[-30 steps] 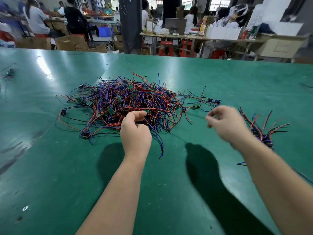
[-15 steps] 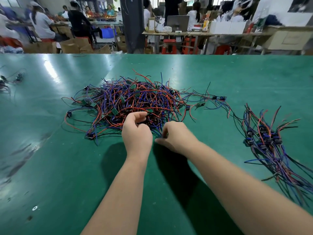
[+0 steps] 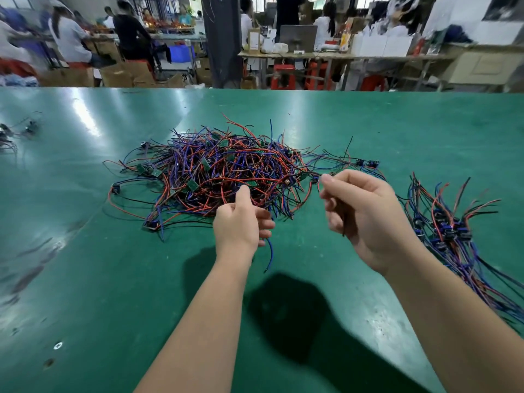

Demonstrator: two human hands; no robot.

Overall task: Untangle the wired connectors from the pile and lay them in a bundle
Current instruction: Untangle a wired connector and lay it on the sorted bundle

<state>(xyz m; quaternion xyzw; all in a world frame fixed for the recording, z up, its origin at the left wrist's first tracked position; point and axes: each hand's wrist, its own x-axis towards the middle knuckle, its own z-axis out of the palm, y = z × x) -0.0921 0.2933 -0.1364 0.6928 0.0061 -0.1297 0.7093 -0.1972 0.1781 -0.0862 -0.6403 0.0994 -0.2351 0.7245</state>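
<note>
Head view:
- A big pile of wired connectors lies in the middle of the green table. The wires are red, blue, purple and black, all mixed up, with small green boards and black plugs among them.
- The left hand is at the near edge of the pile. Its fingers are curled in and its thumb points up. A blue wire hangs down out of its fingers, over the table.
- The right hand is up in the air, just to the right of the pile. Its thumb and first finger pinch a dark wire at the top. The wire runs down across the palm, and its other end goes back toward the pile.
- The bundle of sorted connectors lies on the table to the right, past the right hand, apart from the pile. Its black plugs sit close together and its wires fan out.
- A few loose wires lie far to the left.
- Behind the table are people, other tables, brown boxes and red stools.
</note>
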